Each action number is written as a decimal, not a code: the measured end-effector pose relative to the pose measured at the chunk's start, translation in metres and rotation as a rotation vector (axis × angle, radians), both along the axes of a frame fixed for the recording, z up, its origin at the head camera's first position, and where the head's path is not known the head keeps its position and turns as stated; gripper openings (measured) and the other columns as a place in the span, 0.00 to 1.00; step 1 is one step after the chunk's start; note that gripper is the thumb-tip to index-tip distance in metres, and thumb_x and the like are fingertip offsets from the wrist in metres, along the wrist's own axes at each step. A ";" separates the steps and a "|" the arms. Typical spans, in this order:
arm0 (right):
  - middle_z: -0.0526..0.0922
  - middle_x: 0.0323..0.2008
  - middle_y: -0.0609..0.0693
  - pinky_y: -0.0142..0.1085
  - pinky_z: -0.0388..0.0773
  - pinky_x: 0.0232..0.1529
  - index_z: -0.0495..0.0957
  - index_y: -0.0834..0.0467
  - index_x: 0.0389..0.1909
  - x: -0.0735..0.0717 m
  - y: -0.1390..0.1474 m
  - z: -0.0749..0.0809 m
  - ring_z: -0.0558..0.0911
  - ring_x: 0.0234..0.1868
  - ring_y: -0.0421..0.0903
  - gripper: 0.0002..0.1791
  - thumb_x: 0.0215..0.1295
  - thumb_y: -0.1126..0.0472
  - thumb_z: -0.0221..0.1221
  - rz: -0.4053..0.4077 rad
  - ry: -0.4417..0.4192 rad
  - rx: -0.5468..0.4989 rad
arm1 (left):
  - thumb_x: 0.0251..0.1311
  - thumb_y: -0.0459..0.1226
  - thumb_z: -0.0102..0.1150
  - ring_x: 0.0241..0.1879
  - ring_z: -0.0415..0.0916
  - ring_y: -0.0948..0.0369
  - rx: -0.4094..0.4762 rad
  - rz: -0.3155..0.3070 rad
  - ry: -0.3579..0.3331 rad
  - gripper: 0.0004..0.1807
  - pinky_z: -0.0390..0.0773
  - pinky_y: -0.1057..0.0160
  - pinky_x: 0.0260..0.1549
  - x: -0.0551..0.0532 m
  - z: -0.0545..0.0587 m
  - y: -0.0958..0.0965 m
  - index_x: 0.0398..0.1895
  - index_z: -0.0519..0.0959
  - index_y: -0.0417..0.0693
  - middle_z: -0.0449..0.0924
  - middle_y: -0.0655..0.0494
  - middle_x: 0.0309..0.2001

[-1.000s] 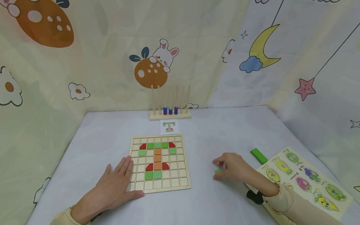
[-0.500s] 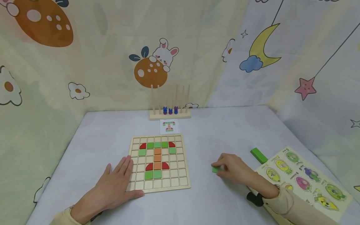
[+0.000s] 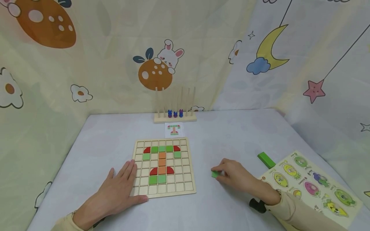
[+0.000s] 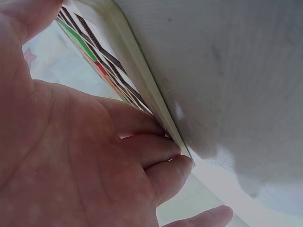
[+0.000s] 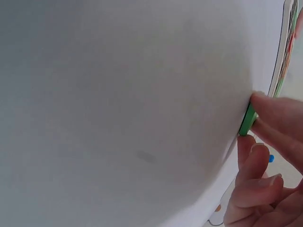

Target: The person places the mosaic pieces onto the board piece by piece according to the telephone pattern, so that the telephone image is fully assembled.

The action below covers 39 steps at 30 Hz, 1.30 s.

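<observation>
My right hand (image 3: 235, 175) pinches a small green tile (image 3: 215, 174) between thumb and fingers, low over the white table to the right of the grid board. In the right wrist view the green tile (image 5: 247, 120) shows edge-on between the fingertips. Flat along the left side of the wooden grid board (image 3: 185, 178), my left hand (image 3: 117, 191) rests with straight fingers, its thumb at the near corner. Red quarter-round, green and orange square tiles sit in the board's cells. Fingertips touch the rim of the grid board (image 4: 156, 97) in the left wrist view.
Behind the board lies a pattern card (image 3: 174, 130), then a wooden peg stand (image 3: 176, 118) with several blue and purple beads. At right are a green block (image 3: 266, 160) and a fruit-picture board (image 3: 318, 189), partly under the right forearm. Printed cloth walls surround the table.
The right hand has closed its fingers on the green tile and carried it left toward the grid board. My left hand has stayed in place.
</observation>
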State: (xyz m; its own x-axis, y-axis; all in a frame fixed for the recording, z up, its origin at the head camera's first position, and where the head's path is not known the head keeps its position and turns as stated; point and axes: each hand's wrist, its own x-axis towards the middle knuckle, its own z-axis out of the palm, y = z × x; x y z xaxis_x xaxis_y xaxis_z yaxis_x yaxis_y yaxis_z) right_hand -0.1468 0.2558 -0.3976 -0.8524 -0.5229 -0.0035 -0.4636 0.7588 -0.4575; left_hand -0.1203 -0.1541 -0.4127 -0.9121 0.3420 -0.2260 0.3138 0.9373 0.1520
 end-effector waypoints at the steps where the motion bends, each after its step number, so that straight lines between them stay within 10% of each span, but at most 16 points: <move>1: 0.82 0.36 0.48 0.25 0.72 0.28 0.86 0.64 0.52 0.000 -0.001 0.000 0.70 0.27 0.28 0.17 0.62 0.67 0.69 0.006 0.004 0.000 | 0.50 0.79 0.53 0.81 0.50 0.39 0.001 -0.001 0.001 0.70 0.52 0.21 0.67 0.000 0.000 0.000 0.79 0.55 0.31 0.50 0.35 0.81; 18: 0.81 0.35 0.46 0.26 0.71 0.29 0.86 0.61 0.54 -0.009 -0.030 0.009 0.69 0.28 0.31 0.17 0.64 0.65 0.68 0.046 -0.012 0.002 | 0.50 0.80 0.52 0.81 0.49 0.39 -0.001 0.002 -0.006 0.70 0.51 0.21 0.67 0.000 0.000 0.000 0.79 0.55 0.32 0.49 0.36 0.82; 39: 0.85 0.42 0.47 0.23 0.69 0.33 0.87 0.54 0.56 -0.017 -0.131 0.008 0.72 0.34 0.34 0.17 0.66 0.60 0.69 0.258 0.014 0.048 | 0.53 0.77 0.53 0.81 0.50 0.39 0.003 -0.009 0.018 0.68 0.53 0.22 0.67 0.002 0.000 -0.001 0.78 0.56 0.31 0.50 0.35 0.81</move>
